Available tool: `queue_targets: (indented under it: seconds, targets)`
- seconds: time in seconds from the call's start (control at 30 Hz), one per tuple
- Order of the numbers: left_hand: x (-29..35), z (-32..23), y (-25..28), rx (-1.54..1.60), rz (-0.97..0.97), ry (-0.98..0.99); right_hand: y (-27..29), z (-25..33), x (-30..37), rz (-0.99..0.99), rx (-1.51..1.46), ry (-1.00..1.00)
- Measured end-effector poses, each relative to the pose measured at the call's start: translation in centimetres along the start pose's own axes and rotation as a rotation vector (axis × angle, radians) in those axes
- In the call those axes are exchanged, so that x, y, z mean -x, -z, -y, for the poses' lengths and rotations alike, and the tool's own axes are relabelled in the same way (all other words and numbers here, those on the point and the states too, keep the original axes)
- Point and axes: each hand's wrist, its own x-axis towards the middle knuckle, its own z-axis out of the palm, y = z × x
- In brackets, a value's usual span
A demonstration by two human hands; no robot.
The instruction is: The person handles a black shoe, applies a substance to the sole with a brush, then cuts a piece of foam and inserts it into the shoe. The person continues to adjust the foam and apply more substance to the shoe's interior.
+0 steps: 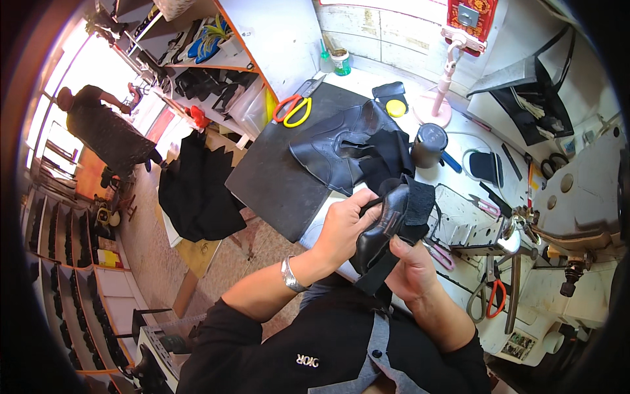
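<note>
Between my hands is a black leather shoe upper [385, 226], its shiny outer side bent over and a dull, fuzzy black lining showing along the right edge. My left hand [346, 226], with a silver bracelet at the wrist, grips it from the left with curled fingers. From below and to the right, my right hand [415, 268] pinches it, thumb on top; the other fingers are partly hidden behind it. Just beyond lie more black leather upper pieces [328, 150], flat on a dark board [262, 177], with black lining cloth [392, 154] beside them.
A sewing machine [577, 210] stands at the right, with red-handled scissors [493, 299] near it. Red-and-yellow scissors [294, 110], a dark cylindrical container [430, 146] and a pink stand [433, 108] are farther back. Black cloth [200, 190] lies left; a person [102, 125] stands beyond.
</note>
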Motion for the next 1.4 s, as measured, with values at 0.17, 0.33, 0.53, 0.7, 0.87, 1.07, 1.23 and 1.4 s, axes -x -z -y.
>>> queue_targets:
  seconds: [0.17,0.33,0.53,0.7,0.87,1.07,1.23,1.4]
  targets:
    - [-0.3,-0.1,-0.1,-0.147,-0.041,-0.003,-0.7,0.4,0.3,-0.048,0.096,-0.01]
    - [-0.8,-0.4,0.5,-0.428,-0.101,-0.08,-1.6,-0.1,0.6,-0.114,0.198,0.105]
    - [-1.1,-0.7,1.1,-0.359,-0.054,0.018,-2.7,-0.1,0.9,-0.202,0.233,0.105]
    - [-0.7,0.4,2.0,-0.146,-0.035,-0.002,-2.3,-0.3,-0.1,-0.174,0.172,0.006]
    - [-0.8,1.2,5.1,-0.131,-0.045,-0.07,-2.5,-1.6,-2.8,-0.094,0.334,-0.061]
    - [0.0,2.1,9.4,-0.186,-0.205,-0.055,-3.8,-3.4,-4.4,-0.119,0.412,-0.016]
    - [0.2,4.7,9.0,0.033,-0.183,-0.117,-2.2,-4.1,-6.2,-0.07,0.271,-0.155]
    - [0.0,4.5,10.8,-0.137,-0.216,-0.115,-3.1,-5.0,-7.9,0.004,0.313,-0.184]
